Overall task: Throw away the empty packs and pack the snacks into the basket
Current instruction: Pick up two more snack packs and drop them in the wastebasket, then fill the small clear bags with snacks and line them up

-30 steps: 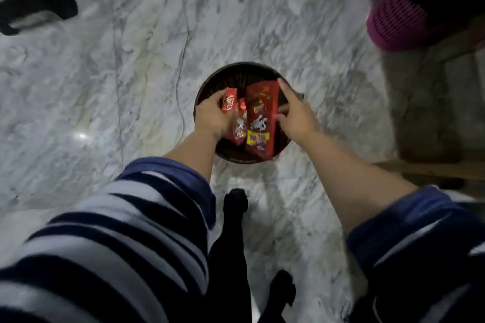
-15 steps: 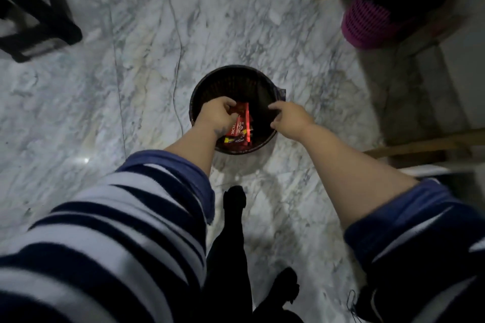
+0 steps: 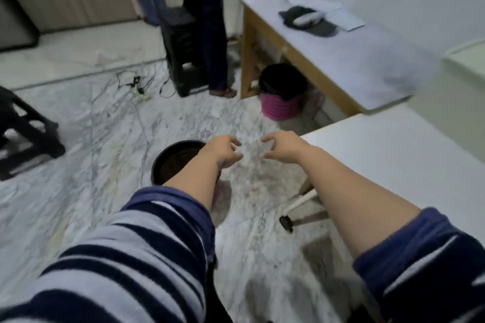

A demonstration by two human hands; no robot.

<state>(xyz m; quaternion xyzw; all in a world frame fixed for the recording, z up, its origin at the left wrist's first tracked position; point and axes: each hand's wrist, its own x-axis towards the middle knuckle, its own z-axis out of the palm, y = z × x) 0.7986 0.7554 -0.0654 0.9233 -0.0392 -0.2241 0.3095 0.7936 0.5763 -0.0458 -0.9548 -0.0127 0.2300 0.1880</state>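
Note:
A round dark bin stands on the marble floor, partly hidden behind my left forearm. No packs show inside it from this angle. My left hand hovers just right of the bin's rim, empty, fingers curled and apart. My right hand is a short way to its right, level with it, also empty with fingers spread. The two hands face each other over bare floor. No snacks are in sight.
A white table fills the right side, a wooden desk behind it. A pink basket with a black liner sits under the desk. A person's legs, black stools and floor cables lie beyond.
Both hands let go of the red packs into the bin and lifted out empty, shifting right. The view has tilted up toward the desk and tables.

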